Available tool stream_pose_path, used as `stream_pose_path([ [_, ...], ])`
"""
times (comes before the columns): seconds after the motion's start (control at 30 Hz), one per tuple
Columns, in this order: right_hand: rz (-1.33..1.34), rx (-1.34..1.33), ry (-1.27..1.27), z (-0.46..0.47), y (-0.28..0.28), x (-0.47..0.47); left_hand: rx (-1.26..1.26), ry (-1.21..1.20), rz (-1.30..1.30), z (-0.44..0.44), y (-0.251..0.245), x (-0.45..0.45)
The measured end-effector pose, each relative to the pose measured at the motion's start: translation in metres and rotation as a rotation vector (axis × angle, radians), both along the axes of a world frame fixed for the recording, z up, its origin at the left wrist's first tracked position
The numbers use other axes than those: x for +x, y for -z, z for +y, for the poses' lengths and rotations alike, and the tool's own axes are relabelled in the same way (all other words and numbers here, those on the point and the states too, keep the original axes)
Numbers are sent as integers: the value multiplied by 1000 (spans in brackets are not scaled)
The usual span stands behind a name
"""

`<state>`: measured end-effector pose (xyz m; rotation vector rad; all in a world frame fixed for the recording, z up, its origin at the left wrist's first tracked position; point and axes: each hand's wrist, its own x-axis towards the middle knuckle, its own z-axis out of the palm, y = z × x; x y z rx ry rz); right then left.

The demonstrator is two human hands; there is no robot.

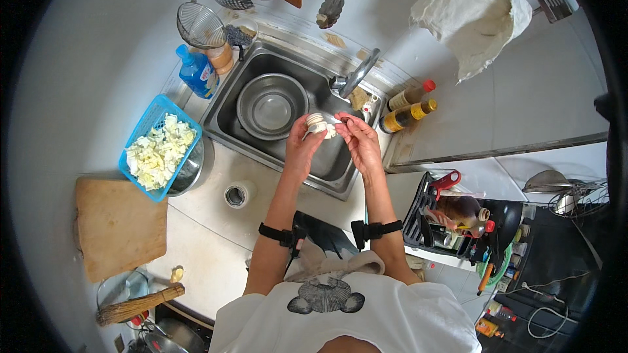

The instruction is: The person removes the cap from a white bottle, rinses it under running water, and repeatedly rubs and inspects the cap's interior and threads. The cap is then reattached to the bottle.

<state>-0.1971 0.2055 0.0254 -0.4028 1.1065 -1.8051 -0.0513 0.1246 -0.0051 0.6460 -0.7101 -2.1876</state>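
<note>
Over the stainless steel sink (324,169), my left hand (300,147) holds a pale, ridged, roundish object (316,122) with more white pieces beside it; what it is cannot be made out. My right hand (363,147), just to its right, pinches a small dark piece (346,119) between thumb and fingers. A round metal basin (272,130) sits in the left part of the sink. The faucet (360,73) rises behind my hands.
Left of the sink, a blue plastic basket (130,157) of chopped cabbage (159,154) rests over a metal pot (201,166). A white jar (240,193), cutting board (120,225) and dish soap bottle (198,73) stand nearby. Two sauce bottles (407,115) are at the right.
</note>
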Motion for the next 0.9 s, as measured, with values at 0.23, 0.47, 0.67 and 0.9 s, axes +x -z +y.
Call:
stream_pose_path([
  [0.23, -309, -202, -50, 16, -7, -11, -139, -2, -58, 9, -14, -7],
  [0.47, -213, 56, 110, 31, -22, -11, -45, -3, 38, 28, -39, -3],
  [0.67, -72, 22, 134, 42, -27, -12, -485, -121, -360, 38, -47, 0],
  [0.9, 931, 307, 371, 33, -28, -20, -680, -116, -534, 55, -75, 5],
])
